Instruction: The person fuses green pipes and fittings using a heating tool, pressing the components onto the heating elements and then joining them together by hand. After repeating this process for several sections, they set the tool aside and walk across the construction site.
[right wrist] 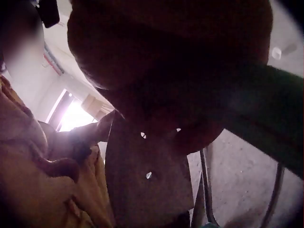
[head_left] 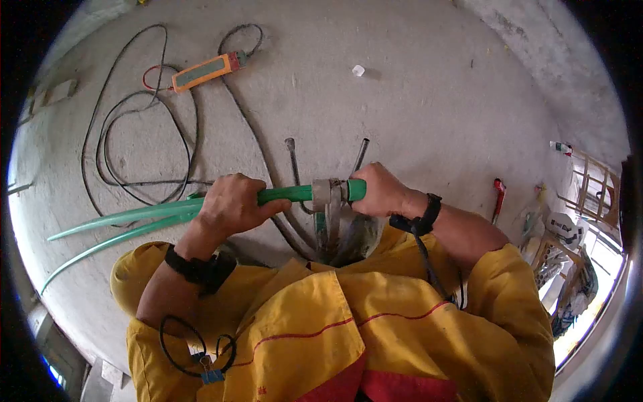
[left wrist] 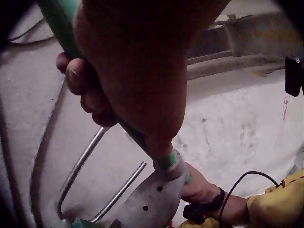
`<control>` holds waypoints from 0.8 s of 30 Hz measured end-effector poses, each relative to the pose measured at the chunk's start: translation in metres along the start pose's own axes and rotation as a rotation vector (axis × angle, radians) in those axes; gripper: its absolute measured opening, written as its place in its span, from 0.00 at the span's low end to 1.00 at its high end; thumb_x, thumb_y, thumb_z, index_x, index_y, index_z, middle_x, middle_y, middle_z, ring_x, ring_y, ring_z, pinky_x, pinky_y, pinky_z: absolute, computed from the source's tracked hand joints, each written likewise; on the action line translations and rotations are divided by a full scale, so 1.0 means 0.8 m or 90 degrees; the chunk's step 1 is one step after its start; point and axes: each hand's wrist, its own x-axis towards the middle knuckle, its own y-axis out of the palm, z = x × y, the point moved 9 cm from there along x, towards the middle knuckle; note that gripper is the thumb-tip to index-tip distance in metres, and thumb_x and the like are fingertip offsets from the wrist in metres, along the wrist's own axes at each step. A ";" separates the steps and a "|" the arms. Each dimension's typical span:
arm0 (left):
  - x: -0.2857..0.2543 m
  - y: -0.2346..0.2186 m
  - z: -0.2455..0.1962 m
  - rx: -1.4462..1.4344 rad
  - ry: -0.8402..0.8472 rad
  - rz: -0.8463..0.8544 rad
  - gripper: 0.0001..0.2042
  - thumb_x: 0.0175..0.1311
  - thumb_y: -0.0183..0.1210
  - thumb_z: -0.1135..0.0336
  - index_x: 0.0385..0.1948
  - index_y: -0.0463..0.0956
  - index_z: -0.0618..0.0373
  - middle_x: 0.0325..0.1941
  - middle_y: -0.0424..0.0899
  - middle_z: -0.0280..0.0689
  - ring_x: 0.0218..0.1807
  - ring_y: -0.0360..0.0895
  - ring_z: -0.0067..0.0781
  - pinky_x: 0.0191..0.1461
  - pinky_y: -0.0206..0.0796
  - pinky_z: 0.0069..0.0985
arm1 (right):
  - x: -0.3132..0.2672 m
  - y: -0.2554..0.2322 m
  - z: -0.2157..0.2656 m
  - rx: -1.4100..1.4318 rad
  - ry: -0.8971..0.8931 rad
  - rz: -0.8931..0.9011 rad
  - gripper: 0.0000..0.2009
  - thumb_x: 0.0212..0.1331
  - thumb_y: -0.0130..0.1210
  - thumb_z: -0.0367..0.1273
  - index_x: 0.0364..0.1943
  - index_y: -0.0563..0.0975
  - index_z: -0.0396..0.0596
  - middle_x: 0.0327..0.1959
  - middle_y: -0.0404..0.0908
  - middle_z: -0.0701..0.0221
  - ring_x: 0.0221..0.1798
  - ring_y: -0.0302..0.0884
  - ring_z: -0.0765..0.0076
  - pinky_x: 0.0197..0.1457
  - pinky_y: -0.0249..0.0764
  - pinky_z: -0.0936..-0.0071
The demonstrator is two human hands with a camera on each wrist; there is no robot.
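In the head view, my left hand [head_left: 232,204] grips a green plastic pipe [head_left: 301,193], its thumb lying along it toward the centre. The pipe's end meets a grey round metal sleeve [head_left: 321,194] on a pipe-welding heater. From the other side, my right hand [head_left: 383,191] holds a short green fitting [head_left: 357,189] against the heater. Below the sleeve, the heater's flat metal plate [left wrist: 152,199] with small holes shows in the left wrist view. Bent metal legs [head_left: 293,157] stick out in front. In the right wrist view, my right hand [right wrist: 166,52] is dark and hides the fitting.
Two green pipe lengths [head_left: 114,218] extend to the left. An orange-and-grey box [head_left: 207,72] lies on the floor with black cable [head_left: 184,147] looped around. A small white piece [head_left: 358,70] sits farther right. A red-handled tool [head_left: 499,194] lies near clutter [head_left: 566,231] at the right.
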 end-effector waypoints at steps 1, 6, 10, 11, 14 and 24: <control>0.002 0.001 0.000 -0.001 0.001 0.002 0.28 0.55 0.62 0.38 0.16 0.78 0.59 0.14 0.76 0.47 0.22 0.78 0.52 0.28 0.70 0.42 | 0.001 0.001 -0.001 0.001 0.002 0.000 0.08 0.37 0.61 0.29 0.22 0.77 0.38 0.20 0.76 0.53 0.22 0.78 0.56 0.30 0.72 0.65; 0.001 0.000 -0.003 -0.007 0.028 -0.010 0.28 0.56 0.62 0.38 0.15 0.78 0.59 0.14 0.75 0.46 0.23 0.77 0.51 0.29 0.70 0.41 | -0.001 -0.010 0.015 -0.035 -0.089 -0.074 0.07 0.36 0.60 0.28 0.21 0.76 0.39 0.20 0.75 0.54 0.26 0.76 0.43 0.30 0.72 0.60; 0.000 -0.003 -0.001 -0.015 0.032 -0.024 0.27 0.57 0.61 0.39 0.15 0.79 0.58 0.14 0.75 0.46 0.23 0.77 0.51 0.30 0.69 0.41 | 0.001 -0.010 0.021 -0.075 -0.125 -0.105 0.07 0.34 0.60 0.29 0.17 0.74 0.42 0.19 0.77 0.55 0.26 0.78 0.42 0.31 0.73 0.56; 0.001 0.003 0.001 -0.009 0.027 0.003 0.26 0.57 0.61 0.41 0.17 0.78 0.59 0.16 0.76 0.47 0.24 0.77 0.54 0.30 0.69 0.43 | 0.000 -0.012 0.023 -0.073 -0.127 -0.115 0.07 0.34 0.60 0.29 0.17 0.74 0.42 0.19 0.77 0.55 0.27 0.77 0.41 0.31 0.73 0.55; 0.001 0.006 -0.002 -0.017 0.016 0.030 0.25 0.58 0.60 0.42 0.19 0.79 0.59 0.18 0.78 0.49 0.25 0.77 0.56 0.31 0.69 0.45 | -0.002 -0.015 0.024 -0.092 -0.143 -0.134 0.07 0.34 0.59 0.29 0.18 0.73 0.42 0.21 0.77 0.56 0.28 0.77 0.40 0.32 0.73 0.54; 0.007 0.012 0.015 -0.042 -0.026 0.120 0.32 0.58 0.55 0.33 0.23 0.82 0.62 0.22 0.80 0.51 0.32 0.80 0.55 0.39 0.71 0.46 | 0.000 -0.013 0.019 -0.076 -0.092 -0.002 0.11 0.37 0.64 0.31 0.22 0.74 0.41 0.22 0.75 0.57 0.28 0.75 0.44 0.31 0.70 0.60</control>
